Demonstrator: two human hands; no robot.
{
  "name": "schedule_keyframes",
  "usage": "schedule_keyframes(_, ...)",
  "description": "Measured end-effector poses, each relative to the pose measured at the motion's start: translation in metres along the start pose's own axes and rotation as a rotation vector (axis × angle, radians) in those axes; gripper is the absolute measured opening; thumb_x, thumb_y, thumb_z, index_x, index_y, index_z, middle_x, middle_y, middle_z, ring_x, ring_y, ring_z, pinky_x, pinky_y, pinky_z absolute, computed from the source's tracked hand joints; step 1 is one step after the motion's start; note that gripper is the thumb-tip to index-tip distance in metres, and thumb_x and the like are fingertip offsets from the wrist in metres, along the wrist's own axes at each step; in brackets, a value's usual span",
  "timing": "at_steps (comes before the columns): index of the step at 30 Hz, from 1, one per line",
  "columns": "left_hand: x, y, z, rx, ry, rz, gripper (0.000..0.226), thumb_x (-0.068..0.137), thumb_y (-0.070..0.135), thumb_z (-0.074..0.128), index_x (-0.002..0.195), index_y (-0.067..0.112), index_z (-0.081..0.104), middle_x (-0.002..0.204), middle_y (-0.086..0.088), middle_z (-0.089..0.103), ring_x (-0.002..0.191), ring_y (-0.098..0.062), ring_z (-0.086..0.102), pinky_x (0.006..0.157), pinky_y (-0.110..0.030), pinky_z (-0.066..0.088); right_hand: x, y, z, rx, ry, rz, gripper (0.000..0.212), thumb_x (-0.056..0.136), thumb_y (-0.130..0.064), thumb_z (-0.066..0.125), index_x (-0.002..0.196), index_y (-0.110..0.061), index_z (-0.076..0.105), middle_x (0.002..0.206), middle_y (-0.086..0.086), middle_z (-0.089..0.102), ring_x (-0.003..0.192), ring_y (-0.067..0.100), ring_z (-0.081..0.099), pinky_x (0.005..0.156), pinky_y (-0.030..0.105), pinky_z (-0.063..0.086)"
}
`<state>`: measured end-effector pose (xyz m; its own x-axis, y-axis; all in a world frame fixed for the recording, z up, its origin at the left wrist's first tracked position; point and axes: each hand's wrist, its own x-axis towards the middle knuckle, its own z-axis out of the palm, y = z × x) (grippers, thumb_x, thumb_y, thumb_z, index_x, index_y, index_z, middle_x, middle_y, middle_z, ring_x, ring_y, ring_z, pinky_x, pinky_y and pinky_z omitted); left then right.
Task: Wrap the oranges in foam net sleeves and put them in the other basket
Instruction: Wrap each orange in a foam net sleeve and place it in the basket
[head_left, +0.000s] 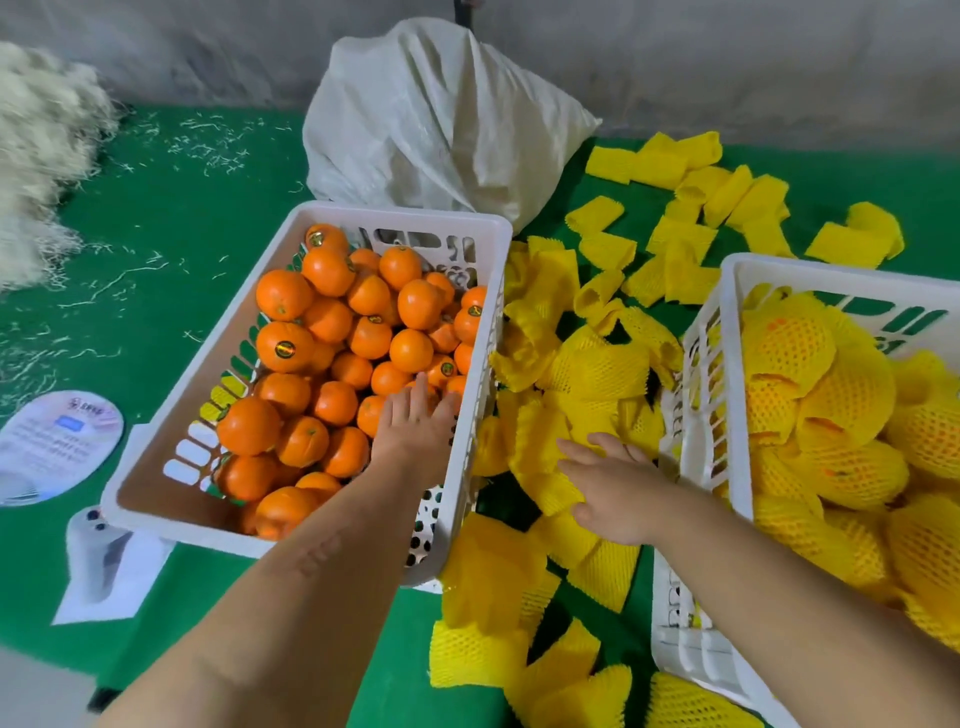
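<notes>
Left hand (415, 423) spread flat over oranges (358, 358), nothing gripped | right hand (615, 491) laid open on sleeves (566, 431), seemingly to pick one | both kept handy between baskets.

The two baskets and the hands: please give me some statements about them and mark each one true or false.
1. The left basket holds bare oranges. True.
2. The right basket is empty. False: it holds oranges already wrapped in yellow foam net.
3. The left hand reaches into the basket of bare oranges. True.
4. The right hand holds an orange. False: it lies with spread fingers on the loose foam net sleeves between the baskets.
5. The loose sleeves are white. False: they are yellow.
</notes>
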<state>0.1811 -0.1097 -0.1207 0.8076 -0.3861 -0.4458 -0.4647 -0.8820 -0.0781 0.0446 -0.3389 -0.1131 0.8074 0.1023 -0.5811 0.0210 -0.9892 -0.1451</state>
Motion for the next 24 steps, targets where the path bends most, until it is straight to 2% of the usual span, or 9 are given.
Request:
schedule_keyframes(2, 0.013, -0.008, -0.004, -0.039, 0.003, -0.028, 0.093, 0.104, 0.037, 0.059, 0.165, 0.033, -0.011, 0.169, -0.014, -0.029, 0.156, -0.049, -0.012, 0.126, -0.058, 0.007, 0.004, -0.003, 0.001, 0.031, 0.051, -0.01, 0.063, 0.106, -0.042, 0.043, 0.163, -0.023, 0.023, 0.172, -0.012, -0.004, 0.155, 0.026, 0.003, 0.122, 0.048, 0.015)
schedule_keyframes(3, 0.019, -0.014, -0.001, -0.047, -0.02, -0.035, 0.096, 0.103, 0.027, 0.062, 0.165, 0.033, -0.011, 0.168, -0.012, -0.031, 0.156, -0.05, -0.007, 0.126, -0.058, 0.014, 0.005, -0.004, 0.0, 0.046, 0.076, -0.017, 0.062, 0.107, -0.043, 0.043, 0.162, -0.023, 0.023, 0.172, -0.013, -0.001, 0.154, 0.025, 0.006, 0.121, 0.048, 0.017)
schedule_keyframes(6, 0.022, -0.02, 0.015, 0.002, 0.008, -0.055, 0.103, 0.097, 0.01, 0.064, 0.165, 0.025, -0.012, 0.169, -0.014, -0.007, 0.15, -0.048, 0.019, 0.121, -0.051, 0.031, 0.005, -0.003, -0.002, 0.12, 0.189, -0.025, 0.058, 0.107, -0.041, 0.046, 0.16, -0.024, 0.031, 0.17, -0.013, 0.011, 0.15, 0.023, 0.016, 0.118, 0.044, 0.023)
schedule_keyframes(9, 0.028, -0.018, 0.022, 0.068, 0.09, -0.06, 0.082, 0.097, 0.014, 0.062, 0.161, 0.022, 0.01, 0.154, -0.015, 0.018, 0.136, -0.043, 0.034, 0.113, -0.048, 0.038, 0.006, -0.003, -0.005, 0.225, 0.343, -0.033, 0.048, 0.106, -0.036, 0.052, 0.152, -0.021, 0.049, 0.163, -0.009, 0.035, 0.142, 0.022, 0.036, 0.112, 0.04, 0.035)
schedule_keyframes(13, 0.036, -0.014, 0.022, 0.071, 0.062, -0.032, 0.082, 0.093, 0.014, 0.071, 0.155, 0.026, 0.019, 0.159, -0.014, 0.02, 0.142, -0.045, 0.029, 0.114, -0.05, 0.036, 0.003, -0.002, -0.013, 0.478, 0.606, -0.063, 0.027, 0.102, -0.026, 0.064, 0.121, -0.011, 0.074, 0.132, 0.0, 0.065, 0.112, 0.019, 0.064, 0.091, 0.039, 0.055)
schedule_keyframes(16, 0.032, -0.011, 0.02, 0.077, 0.127, -0.06, 0.068, 0.095, 0.019, 0.071, 0.15, 0.023, 0.031, 0.144, -0.01, 0.04, 0.132, -0.041, 0.043, 0.106, -0.046, 0.042, -0.001, -0.001, -0.015, 0.51, 0.745, -0.058, 0.009, 0.098, -0.025, 0.069, 0.102, -0.018, 0.073, 0.107, -0.006, 0.065, 0.089, 0.016, 0.064, 0.068, 0.037, 0.056)
schedule_keyframes(18, 0.028, -0.012, 0.016, 0.031, 0.134, -0.095, 0.05, 0.1, 0.019, 0.064, 0.144, 0.019, 0.04, 0.136, -0.012, 0.042, 0.121, -0.039, 0.051, 0.096, -0.044, 0.048, -0.001, -0.001, -0.015, 0.479, 0.754, -0.026, 0.01, 0.098, -0.025, 0.069, 0.107, -0.026, 0.064, 0.104, -0.011, 0.062, 0.081, 0.012, 0.06, 0.057, 0.03, 0.049)
schedule_keyframes(21, 0.019, -0.02, -0.005, -0.401, 0.211, -0.24, 0.048, 0.099, 0.033, 0.066, 0.141, 0.018, 0.047, 0.135, -0.012, 0.045, 0.105, -0.031, 0.057, 0.073, -0.04, 0.051, 0.003, 0.001, -0.01, 0.481, 0.717, -0.004, 0.042, 0.097, -0.019, 0.067, 0.136, -0.032, 0.053, 0.108, -0.015, 0.054, 0.071, 0.001, 0.049, 0.054, 0.017, 0.037)
schedule_keyframes(24, 0.001, -0.027, -0.036, -1.024, 0.526, -0.322, 0.063, 0.092, 0.05, 0.071, 0.142, 0.015, 0.053, 0.132, -0.008, 0.057, 0.11, -0.024, 0.063, 0.08, -0.039, 0.056, 0.003, 0.0, -0.013, 0.538, 0.78, 0.024, 0.029, 0.097, -0.019, 0.063, 0.126, -0.023, 0.067, 0.112, -0.005, 0.055, 0.066, 0.005, 0.052, 0.059, 0.03, 0.05)
